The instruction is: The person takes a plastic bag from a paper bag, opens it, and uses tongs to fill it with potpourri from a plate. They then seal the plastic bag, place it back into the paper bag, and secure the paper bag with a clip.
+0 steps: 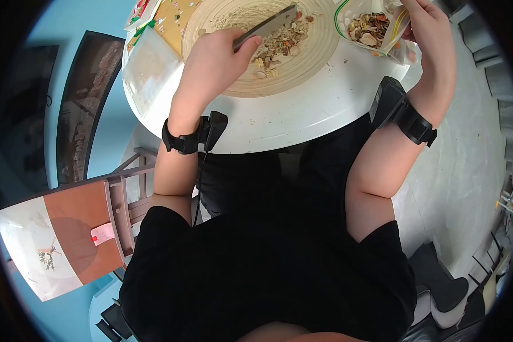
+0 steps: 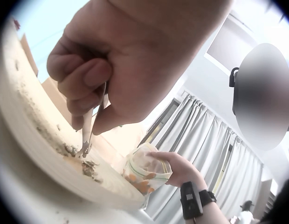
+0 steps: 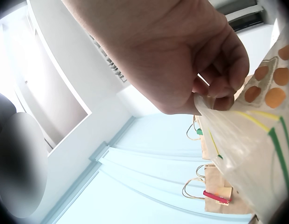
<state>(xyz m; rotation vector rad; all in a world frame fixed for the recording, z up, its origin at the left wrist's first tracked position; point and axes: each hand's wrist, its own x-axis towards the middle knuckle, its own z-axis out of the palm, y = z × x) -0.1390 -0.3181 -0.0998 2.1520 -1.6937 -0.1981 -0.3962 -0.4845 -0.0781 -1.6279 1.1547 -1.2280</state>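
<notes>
My left hand (image 1: pixel 214 65) grips metal tongs (image 1: pixel 268 25), fingers curled round them above a wide, round, shallow plate (image 1: pixel 233 85). In the left wrist view the two arms of the tongs (image 2: pixel 91 130) point down at the plate, their tips at a clump of dried bits (image 2: pixel 88 168). Dried flakes and pieces (image 1: pixel 285 43) lie scattered across the plate. At the right, my right hand (image 1: pixel 433 28) pinches the upper edge of a clear zip bag (image 1: pixel 396 40) with orange dots and a green and yellow band. Brownish dried pieces (image 1: pixel 367 28) are inside the bag.
The round white table (image 1: pixel 302 122) curves in front of the body. A clear plastic bag (image 1: pixel 151 68) lies at its left, beside a golden-brown patterned sheet (image 1: pixel 171 17). Left of the table stands a chair (image 1: pixel 119 211). Paper bags (image 3: pixel 219 186) show in the right wrist view.
</notes>
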